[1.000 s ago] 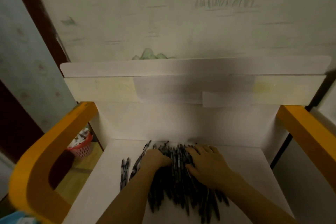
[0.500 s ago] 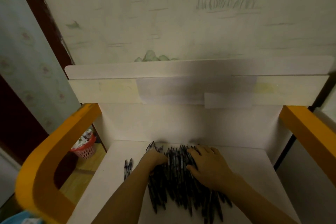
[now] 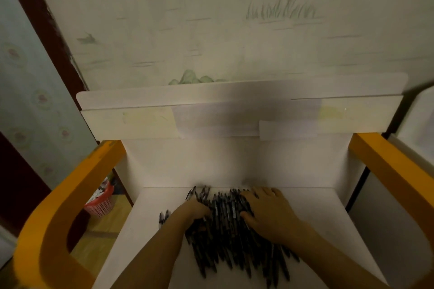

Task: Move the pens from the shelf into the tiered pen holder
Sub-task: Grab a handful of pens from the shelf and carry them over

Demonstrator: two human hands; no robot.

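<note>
A thick heap of black pens (image 3: 229, 237) lies on the white shelf (image 3: 317, 218), in the lower middle of the head view. My left hand (image 3: 196, 210) presses into the heap's left side, fingers curled among the pens. My right hand (image 3: 267, 213) lies on the heap's right side, fingers spread over the top and thumb tucked against the pens. Two stray pens (image 3: 163, 217) lie apart, left of my left forearm. No tiered pen holder shows in this view.
The shelf has a white back panel (image 3: 234, 162) and a white ledge (image 3: 234, 112) above it, with orange side rails at left (image 3: 70, 195) and right (image 3: 387, 166). A red basket (image 3: 99, 204) stands on the floor at left. A painted wall rises behind.
The view has shifted slightly, so the shelf sits a bit further right and lower. Both hands stay on the heap, the left one drawn a little closer into the pens.
</note>
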